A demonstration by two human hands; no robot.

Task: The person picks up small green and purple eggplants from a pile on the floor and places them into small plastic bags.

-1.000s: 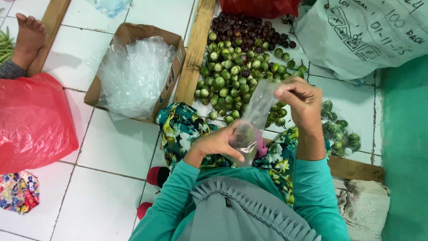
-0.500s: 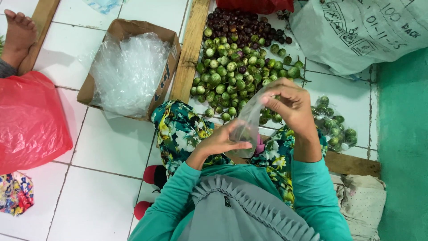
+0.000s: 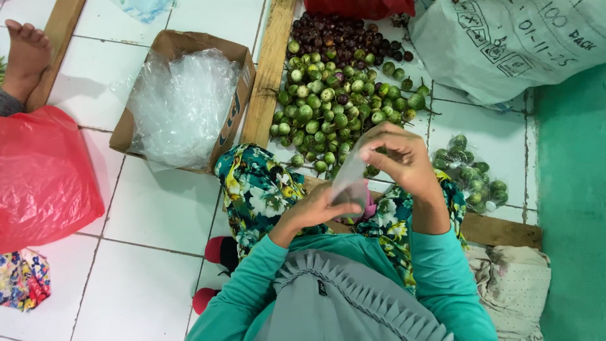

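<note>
bag: small clear plastic bag [image 3: 351, 180] held over the lap, between both hands
left hand: [image 3: 320, 208] fingers closed on the bag's lower end
right hand: [image 3: 404, 158] fingers pinched at the bag's top edge — looks like working the mouth open
step: judged as opening the bag; next calls for a spread mouth and one hand free
pile: small green and purple eggplants [image 3: 338, 95] on the floor just beyond the hands
box: cardboard box of clear bags [image 3: 183, 101] far left, past a wooden plank [image 3: 271, 69]
right side: filled bag [image 3: 470, 173] near, white sack [image 3: 505, 44] beyond
room: bare floor tiles [image 3: 158, 208] left of the knees — right is crowded
</note>
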